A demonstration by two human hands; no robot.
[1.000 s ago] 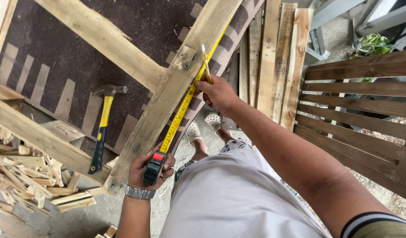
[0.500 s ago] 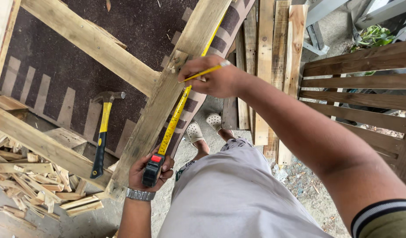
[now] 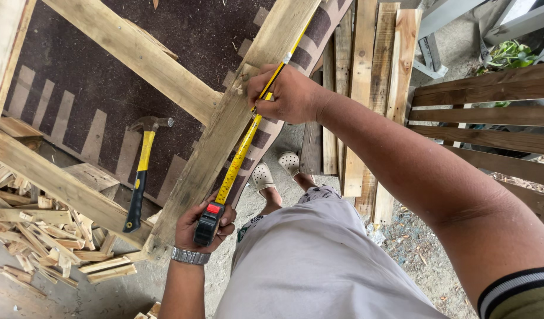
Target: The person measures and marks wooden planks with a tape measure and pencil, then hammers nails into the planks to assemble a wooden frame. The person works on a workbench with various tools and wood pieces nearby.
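Observation:
My left hand point(image 3: 196, 227) grips a black tape measure case point(image 3: 207, 224) with a red button at the near end of a slanted wooden plank point(image 3: 224, 127). The yellow tape blade point(image 3: 239, 156) runs up along the plank's right edge. My right hand point(image 3: 286, 94) holds a yellow pencil point(image 3: 276, 72) with its tip on the plank beside the tape. A metal watch point(image 3: 188, 256) sits on my left wrist.
A hammer point(image 3: 139, 171) with a yellow and black handle lies on the dark board to the left. Wood offcuts point(image 3: 41, 236) pile at lower left. Upright planks point(image 3: 372, 88) lean behind, and a dark slatted bench point(image 3: 490, 118) stands right. My feet point(image 3: 275, 171) are below.
My right hand has shifted down the plank and turned the pencil tip onto the wood beside the tape. The left hand keeps the tape case in the same place.

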